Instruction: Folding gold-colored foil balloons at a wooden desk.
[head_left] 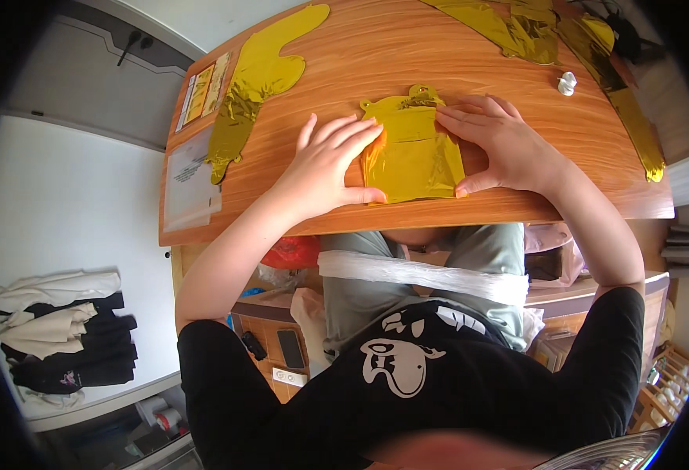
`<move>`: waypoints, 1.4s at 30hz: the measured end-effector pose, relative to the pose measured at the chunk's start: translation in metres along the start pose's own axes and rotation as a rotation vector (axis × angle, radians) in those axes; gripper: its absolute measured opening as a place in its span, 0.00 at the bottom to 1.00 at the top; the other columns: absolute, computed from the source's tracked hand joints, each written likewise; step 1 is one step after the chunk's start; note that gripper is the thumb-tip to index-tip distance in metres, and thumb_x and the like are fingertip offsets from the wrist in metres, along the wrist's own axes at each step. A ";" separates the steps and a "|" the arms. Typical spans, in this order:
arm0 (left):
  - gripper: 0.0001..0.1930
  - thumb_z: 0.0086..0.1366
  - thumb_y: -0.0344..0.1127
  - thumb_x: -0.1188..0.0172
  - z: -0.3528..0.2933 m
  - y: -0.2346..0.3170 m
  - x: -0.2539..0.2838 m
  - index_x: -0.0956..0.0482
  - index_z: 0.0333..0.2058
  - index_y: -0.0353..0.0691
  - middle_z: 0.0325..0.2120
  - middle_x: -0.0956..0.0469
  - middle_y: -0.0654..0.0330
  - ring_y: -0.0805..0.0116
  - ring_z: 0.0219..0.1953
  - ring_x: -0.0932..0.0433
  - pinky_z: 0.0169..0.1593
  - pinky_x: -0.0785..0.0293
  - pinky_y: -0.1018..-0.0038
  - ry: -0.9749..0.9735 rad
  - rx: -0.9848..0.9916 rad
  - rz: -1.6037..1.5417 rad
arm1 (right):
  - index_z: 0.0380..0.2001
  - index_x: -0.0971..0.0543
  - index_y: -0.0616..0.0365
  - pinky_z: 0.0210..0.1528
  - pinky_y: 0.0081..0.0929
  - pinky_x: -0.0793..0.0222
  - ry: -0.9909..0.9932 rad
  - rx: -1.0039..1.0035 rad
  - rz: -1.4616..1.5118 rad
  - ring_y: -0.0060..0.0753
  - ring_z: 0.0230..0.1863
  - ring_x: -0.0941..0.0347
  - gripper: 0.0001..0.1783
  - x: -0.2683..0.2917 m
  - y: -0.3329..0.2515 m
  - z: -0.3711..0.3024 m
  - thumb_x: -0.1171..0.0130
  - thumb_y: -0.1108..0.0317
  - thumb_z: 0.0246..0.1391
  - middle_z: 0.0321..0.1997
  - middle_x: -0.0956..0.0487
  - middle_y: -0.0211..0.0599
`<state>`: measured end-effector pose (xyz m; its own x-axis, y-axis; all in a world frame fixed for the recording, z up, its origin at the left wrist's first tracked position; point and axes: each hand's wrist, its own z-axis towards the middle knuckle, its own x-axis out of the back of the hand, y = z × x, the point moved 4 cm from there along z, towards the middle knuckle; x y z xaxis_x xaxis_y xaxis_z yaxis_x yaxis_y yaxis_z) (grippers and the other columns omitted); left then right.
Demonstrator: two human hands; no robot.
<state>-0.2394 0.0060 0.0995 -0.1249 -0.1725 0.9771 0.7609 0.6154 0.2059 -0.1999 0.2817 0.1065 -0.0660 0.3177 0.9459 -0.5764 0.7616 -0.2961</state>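
Observation:
A gold foil balloon (413, 153), folded into a rough rectangle, lies flat near the table's front edge. Two small rounded tabs stick out from its far side. My left hand (330, 163) rests along its left edge, fingers stretched out and thumb at the near left corner. On the opposite edge lies my right hand (503, 145), its fingers extended over the far right side and its thumb touching the near right corner. Neither hand is closed around the foil.
Another flat gold foil balloon (257, 82) lies at the table's left, beside a printed card (202, 95) and a clear plastic sleeve (189, 184). More gold foil (517, 30) is at the far right, near a small white item (567, 83). A white strip (423, 276) crosses my lap.

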 end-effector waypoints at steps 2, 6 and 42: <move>0.54 0.53 0.75 0.35 0.001 -0.001 0.001 0.35 0.71 0.49 0.72 0.36 0.58 0.56 0.76 0.46 0.76 0.70 0.39 -0.019 -0.008 0.084 | 0.71 0.33 0.56 0.78 0.49 0.54 0.000 -0.014 0.010 0.50 0.77 0.45 0.60 -0.001 0.001 -0.001 0.25 0.37 0.37 0.75 0.32 0.36; 0.52 0.51 0.67 0.28 0.002 0.002 0.007 0.35 0.71 0.54 0.72 0.36 0.60 0.54 0.76 0.46 0.76 0.70 0.40 -0.034 0.021 0.110 | 0.71 0.33 0.55 0.79 0.50 0.55 0.013 -0.027 0.002 0.50 0.77 0.45 0.60 -0.001 0.003 -0.002 0.25 0.37 0.36 0.75 0.31 0.35; 0.63 0.47 0.58 0.21 -0.028 0.045 -0.008 0.48 0.75 0.41 0.71 0.40 0.44 0.43 0.75 0.46 0.75 0.59 0.38 0.131 0.161 -0.128 | 0.69 0.31 0.60 0.73 0.41 0.40 0.125 -0.039 0.275 0.52 0.74 0.38 0.30 0.009 -0.052 0.003 0.43 0.65 0.67 0.71 0.30 0.51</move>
<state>-0.1858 0.0134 0.0998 -0.1225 -0.3491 0.9291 0.6318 0.6945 0.3442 -0.1729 0.2432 0.1303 -0.1130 0.5798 0.8069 -0.5191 0.6580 -0.5455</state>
